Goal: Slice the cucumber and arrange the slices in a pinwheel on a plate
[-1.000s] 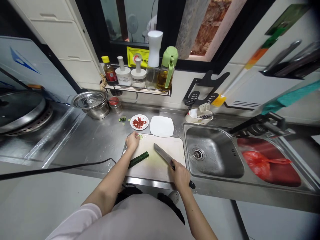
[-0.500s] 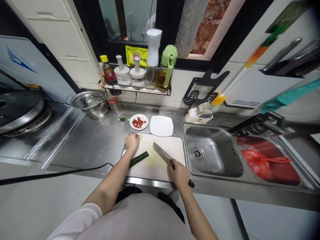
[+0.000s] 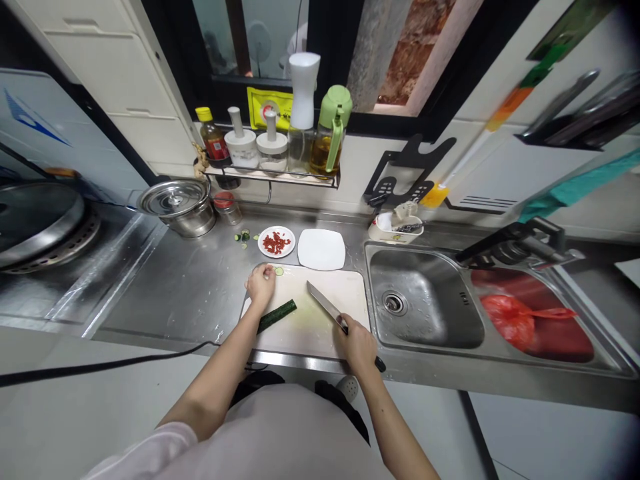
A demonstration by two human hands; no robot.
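Observation:
A white cutting board [image 3: 340, 287] lies on the steel counter in front of me. On it rests a dark green cucumber piece [image 3: 277, 315]. My left hand [image 3: 261, 285] sits curled at the board's far left corner, next to a pale cucumber slice [image 3: 279, 271]; what its fingers hold is hidden. My right hand [image 3: 357, 343] grips the black handle of a kitchen knife [image 3: 325, 306], whose blade points up-left over the board, right of the cucumber.
Behind the board stand a small plate of red chopped pieces [image 3: 277, 242], an empty white square plate [image 3: 321, 249] and cucumber scraps [image 3: 243, 237]. A lidded steel pot [image 3: 176, 205] is at the left, a sink [image 3: 425, 307] at the right, and a condiment shelf [image 3: 273, 175] on the wall.
My left hand drew back slightly from the cucumber slice at the board's corner. The knife hand has hardly moved; the view shifted a little.

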